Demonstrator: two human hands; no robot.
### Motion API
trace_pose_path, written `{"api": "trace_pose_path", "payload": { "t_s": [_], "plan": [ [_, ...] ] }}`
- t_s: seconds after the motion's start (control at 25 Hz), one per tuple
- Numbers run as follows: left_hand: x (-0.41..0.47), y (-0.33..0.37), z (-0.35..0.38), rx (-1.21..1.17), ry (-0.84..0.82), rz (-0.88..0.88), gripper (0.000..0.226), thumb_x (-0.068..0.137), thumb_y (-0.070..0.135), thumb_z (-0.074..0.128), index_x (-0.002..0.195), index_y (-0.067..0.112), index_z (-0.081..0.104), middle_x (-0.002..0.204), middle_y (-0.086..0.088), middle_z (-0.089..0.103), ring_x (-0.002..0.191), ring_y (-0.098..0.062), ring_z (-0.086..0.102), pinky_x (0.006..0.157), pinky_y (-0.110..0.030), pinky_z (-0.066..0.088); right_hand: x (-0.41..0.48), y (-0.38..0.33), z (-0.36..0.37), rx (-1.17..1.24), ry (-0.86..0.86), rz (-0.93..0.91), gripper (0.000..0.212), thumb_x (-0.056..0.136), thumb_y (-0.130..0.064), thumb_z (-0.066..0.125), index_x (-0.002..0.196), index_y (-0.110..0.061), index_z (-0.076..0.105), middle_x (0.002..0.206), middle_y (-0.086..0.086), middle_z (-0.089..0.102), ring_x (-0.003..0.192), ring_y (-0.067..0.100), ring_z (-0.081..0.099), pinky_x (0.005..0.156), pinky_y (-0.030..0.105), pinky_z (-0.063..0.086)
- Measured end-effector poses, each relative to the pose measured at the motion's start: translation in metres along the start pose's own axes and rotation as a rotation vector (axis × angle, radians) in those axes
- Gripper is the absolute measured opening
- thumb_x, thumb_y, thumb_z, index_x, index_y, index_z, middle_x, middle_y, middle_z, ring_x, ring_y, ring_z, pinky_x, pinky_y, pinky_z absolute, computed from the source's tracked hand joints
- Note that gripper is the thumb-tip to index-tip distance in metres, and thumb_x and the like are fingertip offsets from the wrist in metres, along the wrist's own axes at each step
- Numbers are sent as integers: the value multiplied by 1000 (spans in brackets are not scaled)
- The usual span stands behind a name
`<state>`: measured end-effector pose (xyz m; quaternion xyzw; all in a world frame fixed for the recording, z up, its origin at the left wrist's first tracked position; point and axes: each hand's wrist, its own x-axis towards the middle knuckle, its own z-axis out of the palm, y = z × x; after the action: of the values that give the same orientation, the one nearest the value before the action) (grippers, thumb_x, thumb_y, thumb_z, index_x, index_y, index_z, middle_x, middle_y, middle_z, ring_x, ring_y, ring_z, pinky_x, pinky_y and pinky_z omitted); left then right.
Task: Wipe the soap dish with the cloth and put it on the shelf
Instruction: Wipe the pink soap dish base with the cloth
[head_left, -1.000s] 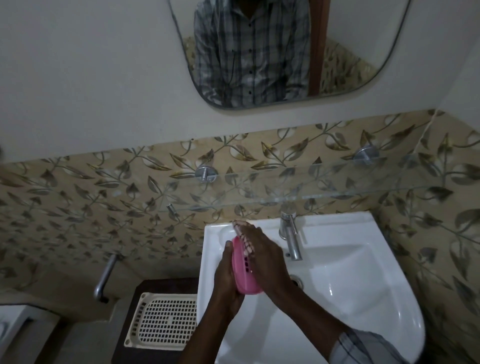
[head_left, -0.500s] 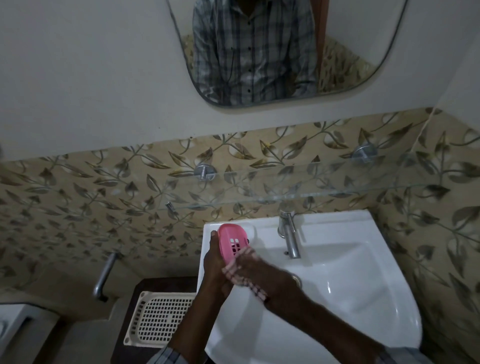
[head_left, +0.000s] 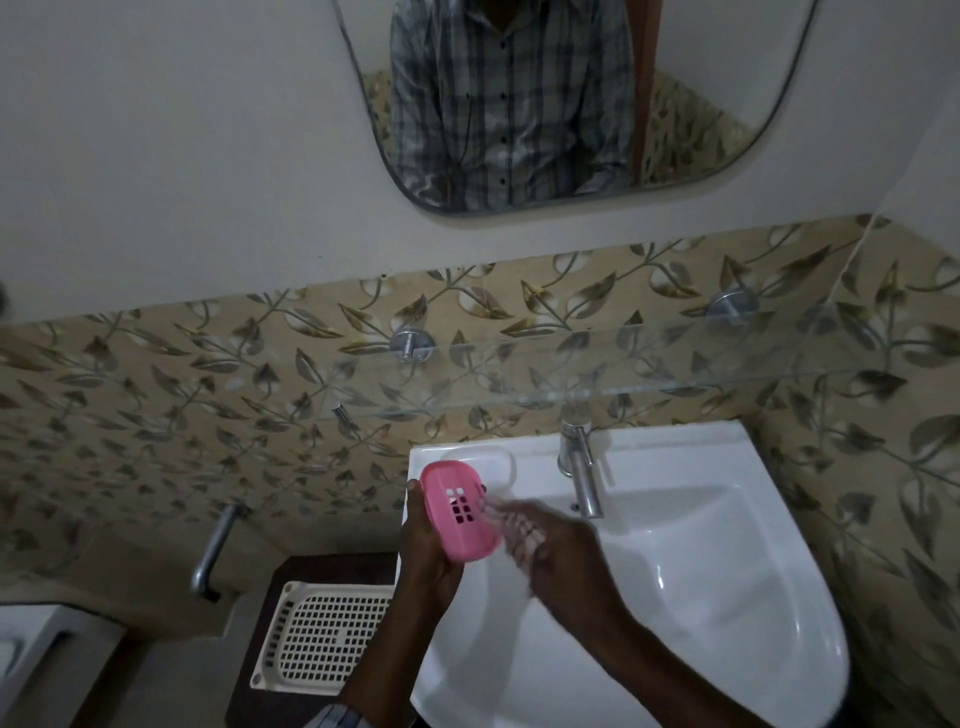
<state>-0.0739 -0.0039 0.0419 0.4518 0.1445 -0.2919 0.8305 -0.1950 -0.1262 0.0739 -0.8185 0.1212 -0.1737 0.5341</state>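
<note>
Over the white washbasin (head_left: 701, 597), the left hand (head_left: 428, 551) grips a pink slotted soap dish (head_left: 457, 512) tilted on edge; the right hand (head_left: 561, 556) presses a blurred checked cloth (head_left: 511, 525) against it.

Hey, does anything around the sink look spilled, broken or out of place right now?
Nothing stands out. The left hand holds the pink soap dish over the white sink; the right hand wipes with the cloth, blurred.

Head cam, down over sink (head_left: 779, 519)
</note>
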Motion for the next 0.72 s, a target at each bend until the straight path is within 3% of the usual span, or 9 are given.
{"api": "trace_pose_path", "payload": {
  "t_s": [0.08, 0.12, 0.24, 0.32, 0.4, 0.48, 0.56, 0.64, 0.72],
  "plan": [
    [-1, -2, -6, -84, -91, -13, 70, 100, 57, 32, 137, 1, 52, 110, -23, 69, 96, -34, 69, 82, -46, 59, 13, 7, -1, 174, 161, 311, 27, 87, 3, 63, 104, -14, 74, 86, -1, 77, 71, 12, 72, 70, 44, 64],
    [-2, -3, -3, -104, -119, -17, 71, 100, 58, 31, 132, 1, 58, 110, -23, 70, 96, -33, 71, 79, -45, 61, 12, 8, 5, 321, 179, 460, 17, 90, -5, 65, 100, -14, 75, 84, 3, 78, 73, 19, 75, 71, 48, 63],
    [-9, -7, 16, -71, -135, -5, 71, 100, 59, 27, 124, 2, 63, 112, -24, 70, 97, -34, 70, 75, -44, 62, -1, 2, 27, 669, 188, 667, 15, 82, -8, 76, 94, -16, 76, 82, 6, 80, 75, 25, 77, 69, 46, 64],
    [-12, -11, 19, 115, -41, 179, 54, 104, 48, 31, 127, 9, 60, 113, -21, 68, 100, -31, 67, 75, -35, 61, 1, 1, 26, 774, 247, 724, 21, 78, 0, 76, 94, -14, 75, 82, 10, 80, 74, 30, 77, 65, 45, 64],
    [-16, -11, 20, 490, 165, 550, 32, 106, 27, 38, 134, 22, 55, 120, -9, 64, 102, -8, 64, 76, -12, 54, 6, 0, 21, 791, 313, 690, 26, 78, 1, 75, 97, -16, 73, 87, 11, 79, 77, 32, 76, 69, 52, 63],
    [-21, -14, 23, 844, 331, 850, 36, 103, 11, 41, 134, 24, 54, 120, -5, 58, 101, 8, 56, 78, -1, 44, 4, -2, 22, 645, 389, 587, 28, 78, -3, 77, 99, -20, 71, 89, 6, 78, 80, 28, 76, 70, 49, 64],
    [-29, -19, 34, 947, 323, 783, 37, 102, 27, 45, 139, 21, 53, 126, -5, 54, 107, 2, 54, 84, -3, 44, -1, -8, 25, 527, 407, 441, 27, 78, -9, 79, 101, -20, 70, 85, -4, 77, 75, 14, 75, 62, 32, 64],
    [-30, -20, 43, 851, 221, 559, 59, 91, 59, 50, 141, 28, 47, 133, -3, 56, 118, -16, 57, 98, -29, 51, -4, -12, 29, 463, 404, 313, 24, 80, -16, 80, 101, -22, 69, 81, -14, 75, 66, 1, 71, 49, 18, 57],
    [-28, -18, 46, 721, 162, 425, 66, 81, 64, 59, 137, 32, 46, 128, -4, 62, 112, -22, 65, 93, -43, 56, -6, -12, 30, 354, 347, 234, 27, 82, -18, 79, 104, -27, 67, 88, -20, 74, 74, -1, 71, 56, 18, 58]
  ]
}}
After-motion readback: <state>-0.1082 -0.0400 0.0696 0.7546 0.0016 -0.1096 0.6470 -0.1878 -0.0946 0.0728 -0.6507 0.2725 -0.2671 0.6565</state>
